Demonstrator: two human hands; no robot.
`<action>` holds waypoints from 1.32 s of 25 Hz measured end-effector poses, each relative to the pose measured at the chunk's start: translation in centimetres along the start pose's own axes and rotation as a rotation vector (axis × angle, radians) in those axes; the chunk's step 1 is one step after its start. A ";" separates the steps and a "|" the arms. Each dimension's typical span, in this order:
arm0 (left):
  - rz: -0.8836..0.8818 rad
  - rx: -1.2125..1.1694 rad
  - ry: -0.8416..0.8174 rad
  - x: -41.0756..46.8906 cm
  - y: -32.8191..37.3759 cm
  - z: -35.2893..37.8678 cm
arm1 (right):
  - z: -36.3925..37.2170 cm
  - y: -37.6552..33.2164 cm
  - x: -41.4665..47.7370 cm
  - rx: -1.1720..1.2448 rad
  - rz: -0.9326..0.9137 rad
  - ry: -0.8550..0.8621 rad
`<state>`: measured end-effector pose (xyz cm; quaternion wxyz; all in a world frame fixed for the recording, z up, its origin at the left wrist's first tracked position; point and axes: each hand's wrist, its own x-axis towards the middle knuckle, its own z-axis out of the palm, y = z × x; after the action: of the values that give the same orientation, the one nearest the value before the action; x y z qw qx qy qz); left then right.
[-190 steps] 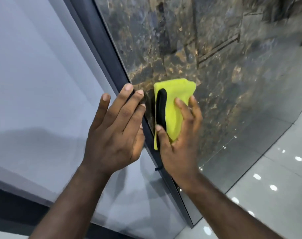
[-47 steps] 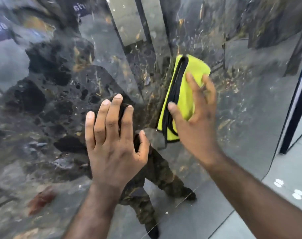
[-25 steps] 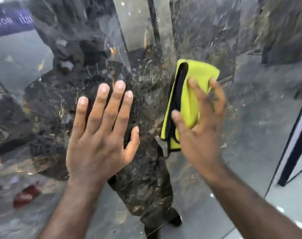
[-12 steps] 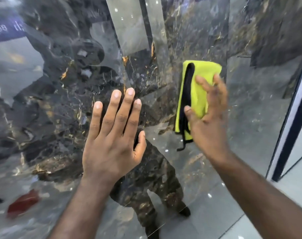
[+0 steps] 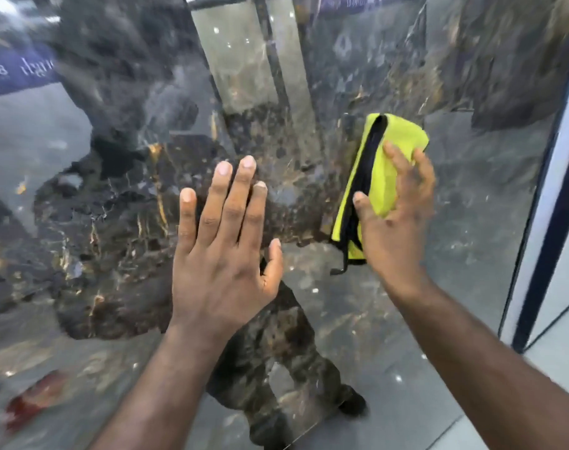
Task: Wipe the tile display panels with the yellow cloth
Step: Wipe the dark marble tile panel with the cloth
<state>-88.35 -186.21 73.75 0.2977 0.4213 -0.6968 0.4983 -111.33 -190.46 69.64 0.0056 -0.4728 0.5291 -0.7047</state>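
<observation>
at the far left we see the glossy dark marble-patterned tile display panel (image 5: 98,222), standing upright and filling most of the view. its polished face mirrors a blue banner with pale lettering (image 5: 17,73) near the top left corner, and a blurred red patch (image 5: 33,404) shows low on the left.

moving right, our left hand (image 5: 221,254) lies flat against the panel. its fingers are straight, close together and pointing up, its thumb stands out to the right, and it holds nothing.

further right is the folded yellow cloth (image 5: 384,177) with a black edge, pressed against the panel above and to the right of the left hand and well apart from it. its long axis runs close to upright, leaning so that the top end points up and to the right and the bottom end points down and to the left. the black edge runs along the cloth's left side, and a thin black loop (image 5: 340,267) hangs from its lower end.

our right hand (image 5: 393,228) grips the cloth, with the thumb on the black-edged left side and the fingers spread over the yellow face. this hand is blurred.

at the far right a dark blue and white frame (image 5: 543,222) borders the panel, and beyond it lies a pale tiled floor (image 5: 562,352).
</observation>
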 end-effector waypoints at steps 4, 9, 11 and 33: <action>0.011 -0.010 -0.008 3.5 3.7 1.4 | -1.2 3.1 -1.8 0.066 0.242 0.044; 0.048 -0.036 0.010 7.2 7.6 3.4 | -2.2 1.7 6.0 0.021 -0.128 -0.038; 0.044 -0.030 -0.006 7.5 9.2 4.5 | -3.0 5.0 10.4 0.001 -0.106 0.051; 0.046 0.049 0.011 6.1 10.2 5.8 | -4.4 8.6 9.2 0.011 0.020 -0.002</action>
<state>-100.19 -192.00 72.43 0.2796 0.4095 -0.6923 0.5242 -123.61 -195.70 69.30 0.0158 -0.4680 0.5300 -0.7070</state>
